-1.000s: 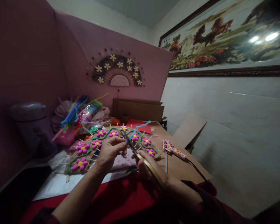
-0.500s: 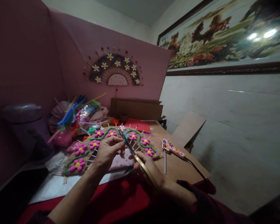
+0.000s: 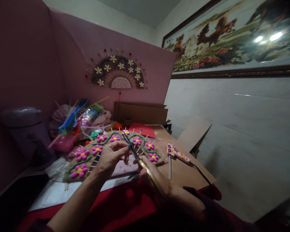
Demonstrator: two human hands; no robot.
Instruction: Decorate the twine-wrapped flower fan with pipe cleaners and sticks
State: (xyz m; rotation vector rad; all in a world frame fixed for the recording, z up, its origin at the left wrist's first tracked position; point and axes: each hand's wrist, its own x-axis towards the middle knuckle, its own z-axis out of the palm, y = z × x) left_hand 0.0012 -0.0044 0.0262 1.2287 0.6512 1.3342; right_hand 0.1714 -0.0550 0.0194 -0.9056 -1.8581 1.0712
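Note:
My left hand (image 3: 112, 158) is closed in a pinch on a small blue piece (image 3: 129, 146), too small to make out. In my right hand (image 3: 153, 174) is a pair of scissors (image 3: 141, 162) with gold-coloured handles, the blades pointing up and away past my left fingertips, close against the blue piece. Below and behind both hands lies a fan-shaped craft (image 3: 90, 158) of woven brown cord and thin sticks. It carries pink flowers (image 3: 79, 170) with yellow centres and a wavy green strip. My hands cover part of its dotted pink base (image 3: 125, 167).
A flower-patterned glue gun (image 3: 177, 153) with a black cable lies on the brown board (image 3: 190, 175) at right. Red card (image 3: 142, 129) and cardboard (image 3: 141, 112) are behind. Pipe cleaners (image 3: 73, 117) and bags pile up at left. A similar fan (image 3: 121, 69) hangs on the pink panel.
Light blue fluff seen by the blades earlier no longer shows there. The scissor blades look closer together. Both hands stay in nearly the same place, and the view has shifted very slightly.

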